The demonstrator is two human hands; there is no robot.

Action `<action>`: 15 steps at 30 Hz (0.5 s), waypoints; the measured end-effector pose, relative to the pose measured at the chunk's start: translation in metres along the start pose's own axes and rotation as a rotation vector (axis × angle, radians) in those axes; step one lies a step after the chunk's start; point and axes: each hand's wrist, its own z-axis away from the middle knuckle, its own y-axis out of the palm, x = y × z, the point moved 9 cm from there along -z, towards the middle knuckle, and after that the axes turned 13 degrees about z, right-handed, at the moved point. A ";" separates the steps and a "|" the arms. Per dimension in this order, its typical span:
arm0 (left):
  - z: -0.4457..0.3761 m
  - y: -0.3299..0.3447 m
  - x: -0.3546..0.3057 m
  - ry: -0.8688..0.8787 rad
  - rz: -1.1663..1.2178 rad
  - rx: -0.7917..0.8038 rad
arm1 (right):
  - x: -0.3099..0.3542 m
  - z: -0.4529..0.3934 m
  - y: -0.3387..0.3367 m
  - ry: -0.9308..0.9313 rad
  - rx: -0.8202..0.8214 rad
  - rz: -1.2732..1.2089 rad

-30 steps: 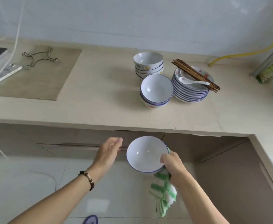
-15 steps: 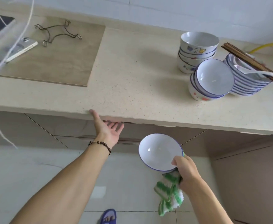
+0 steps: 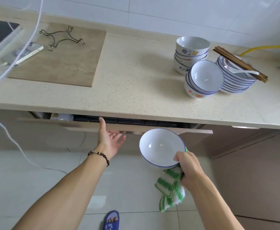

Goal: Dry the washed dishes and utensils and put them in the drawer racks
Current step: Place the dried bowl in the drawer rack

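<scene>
Your right hand [image 3: 188, 166] is gripping a white bowl [image 3: 161, 146] with a blue rim, thumb hooked over the near edge and the other fingers tucked underneath where I can't see them. The same hand is also clutching a green and white striped cloth [image 3: 170, 188], which is bunched under the bowl and hangs down below your wrist. The bowl sits upright in the air, just in front of the drawer [image 3: 119, 126] and below the counter edge.

Your left hand [image 3: 110, 138] is palm up with the fingers mostly straight, tucked under the lip of the drawer front, thumb pointing up against the top edge. It isn't wrapped around anything, just touching. There's a beaded bracelet [image 3: 100, 156] on that wrist. The drawer is only open a crack, and you can make out a dark rack [image 3: 136, 121] in the gap, plus something pale at the left end that I can't identify.

Up on the counter [image 3: 136, 77], over on the right, you've got a stack of patterned bowls [image 3: 191, 53], a stack of blue-rimmed bowls [image 3: 204, 78] just in front of it, and a pile of plates [image 3: 235, 80] beside those. Chopsticks [image 3: 238, 63] and a white spoon [image 3: 240, 71] lie across the top plate.

On the left there's a tan board [image 3: 61, 63] with a wire trivet [image 3: 61, 39] on it, and a phone [image 3: 28, 53] at its edge. A blue slipper [image 3: 111, 220] shows on the floor.
</scene>
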 end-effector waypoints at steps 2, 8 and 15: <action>0.021 -0.013 0.013 -0.052 -0.231 -0.075 | 0.002 0.007 -0.004 -0.026 -0.003 0.017; 0.102 -0.005 0.015 0.630 -1.700 0.116 | 0.011 0.038 -0.003 -0.084 -0.012 0.116; 0.187 0.035 0.060 1.472 -1.919 1.007 | 0.019 0.055 0.008 -0.156 0.029 0.291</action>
